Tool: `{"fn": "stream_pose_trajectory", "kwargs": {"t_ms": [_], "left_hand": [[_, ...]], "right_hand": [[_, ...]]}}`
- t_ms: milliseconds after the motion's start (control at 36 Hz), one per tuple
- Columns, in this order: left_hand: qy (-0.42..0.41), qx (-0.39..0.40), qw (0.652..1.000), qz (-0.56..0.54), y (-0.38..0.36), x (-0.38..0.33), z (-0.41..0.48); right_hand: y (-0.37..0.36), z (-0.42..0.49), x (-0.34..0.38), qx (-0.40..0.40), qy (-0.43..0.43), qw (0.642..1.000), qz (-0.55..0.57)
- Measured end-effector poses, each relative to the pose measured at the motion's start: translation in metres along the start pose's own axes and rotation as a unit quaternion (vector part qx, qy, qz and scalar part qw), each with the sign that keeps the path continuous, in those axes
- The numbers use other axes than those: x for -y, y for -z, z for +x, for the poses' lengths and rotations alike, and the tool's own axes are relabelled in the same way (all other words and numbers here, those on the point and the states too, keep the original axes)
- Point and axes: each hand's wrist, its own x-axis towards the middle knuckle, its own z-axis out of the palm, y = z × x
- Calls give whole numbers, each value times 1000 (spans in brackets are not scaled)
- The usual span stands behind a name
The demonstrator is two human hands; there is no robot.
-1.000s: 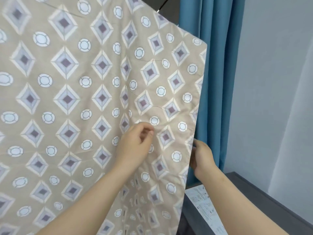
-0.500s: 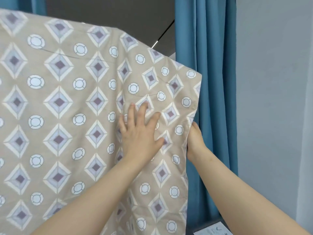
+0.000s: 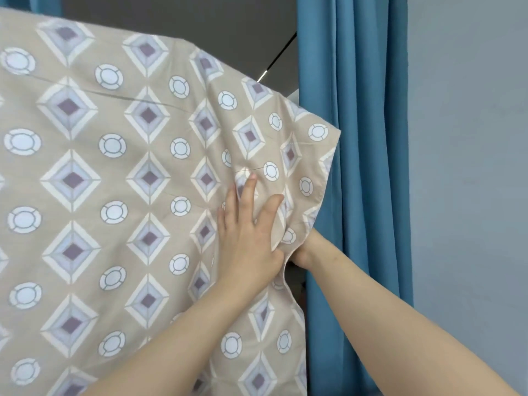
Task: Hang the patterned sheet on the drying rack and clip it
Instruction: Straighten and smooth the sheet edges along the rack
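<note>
The patterned sheet (image 3: pixel 114 181), beige with diamonds and circles, hangs draped over a support hidden beneath it and fills the left of the view. My left hand (image 3: pixel 245 238) lies flat against the sheet near its right edge, fingers straight and thumb spread, with cloth bunched beside the thumb. My right hand (image 3: pixel 304 251) reaches behind that edge; only its wrist and heel show, its fingers are hidden. The hem is drawn in where it holds the cloth. No rack bar or clip is visible.
A blue curtain (image 3: pixel 357 167) hangs directly right of the sheet's edge. A grey wall (image 3: pixel 471 167) lies further right. A dark panel (image 3: pixel 214 24) with a thin diagonal line shows above the sheet.
My left hand opened from a pinch to a flat press and slid towards the right edge. The sheet's right corner has folded inward, and my right hand has gone further behind the cloth.
</note>
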Motion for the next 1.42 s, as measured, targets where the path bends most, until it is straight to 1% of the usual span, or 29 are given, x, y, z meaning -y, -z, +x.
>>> {"fn": "stream_pose_trajectory", "kwargs": {"t_ms": [56, 83, 111, 139, 167, 194, 250, 306, 333, 361, 417, 444, 500, 611, 667, 722, 778, 833, 861, 917, 972, 1056, 1111, 1139, 1167, 1222, 1278, 1333, 1417], "left_hand": [[-3, 5, 1000, -30, -1, -1, -1], [-8, 7, 999, -38, -1, -2, -2], [-14, 6, 999, -41, -1, -3, -3], [-18, 4, 999, -43, 0, -3, -4], [-20, 6, 999, -48, 1, -4, -5], [-20, 11, 998, -53, 3, -5, -5], [-19, 23, 998, -58, 6, -5, -6], [-19, 32, 998, -58, 8, -5, -7], [-21, 32, 998, -58, 9, -5, -7], [-23, 32, 997, -59, 9, -4, -8], [-21, 36, 997, -59, 9, -4, -9], [-19, 37, 998, -56, 9, -4, -9], [-19, 39, 998, -47, 7, -3, -9], [-24, 30, 998, -40, 4, -8, -11], [-16, 30, 998, -44, 4, -14, -14], [-10, 24, 998, -50, 5, -22, -18], [6, 31, 998, -61, 6, -28, -23], [31, 41, 997, -62, 7, -32, -30], [43, 42, 997, -57, 9, -35, -34], [44, 33, 998, -40, 12, -37, -43], [19, 22, 999, -35, 13, -38, -51], [13, 17, 998, -64, 16, -36, -59], [25, 5, 996, -83, 20, -36, -61], [26, -8, 996, -84, 23, -36, -62], [29, -20, 996, -83, 25, -37, -63], [46, -24, 994, -97, 29, -39, -62], [69, 1, 988, -136, 35, -44, -59], [85, 23, 983, -163, 40, -47, -56], [94, 28, 975, -197, 44, -48, -51]], "right_hand": [[-9, -2, -7, -34, 13, 999, 40], [-20, -3, -12, -80, 53, 994, 51], [-36, -10, -20, -171, 114, 978, 23], [-50, -20, -29, -224, 193, 949, -110], [-65, -19, -35, -260, 274, 896, -235], [-77, -18, -46, -261, 292, 866, -311], [-89, -24, -58, -288, 345, 812, -372], [-81, -26, -56, -260, 379, 797, -391], [-80, -27, -52, -272, 377, 802, -375], [-76, -30, -40, -267, 341, 843, -319], [-54, -18, -34, -226, 188, 938, -184], [-36, -8, -22, -151, 105, 979, -91], [13, -2, 8, -119, 64, 988, -80], [43, -22, 47, -232, 225, 943, -86], [48, -42, 61, -227, 261, 938, -33], [56, -64, 66, -134, 217, 967, -8], [62, -79, 46, -14, 124, 987, -102], [70, -91, 21, 64, 25, 970, -233], [74, -95, 11, 62, 5, 959, -276], [81, -100, 0, 15, 22, 963, -268], [84, -104, -1, -58, 70, 973, -213], [79, -115, 9, -151, 153, 966, -140], [75, -123, 15, -174, 205, 956, -119], [74, -126, 16, -175, 219, 948, -150], [75, -127, 15, -165, 209, 939, -216], [76, -133, 8, -93, 106, 918, -370], [74, -138, -2, -4, -7, 907, -420], [71, -135, -9, -2, -17, 930, -367], [62, -128, -5, -37, 6, 982, -184]]}}
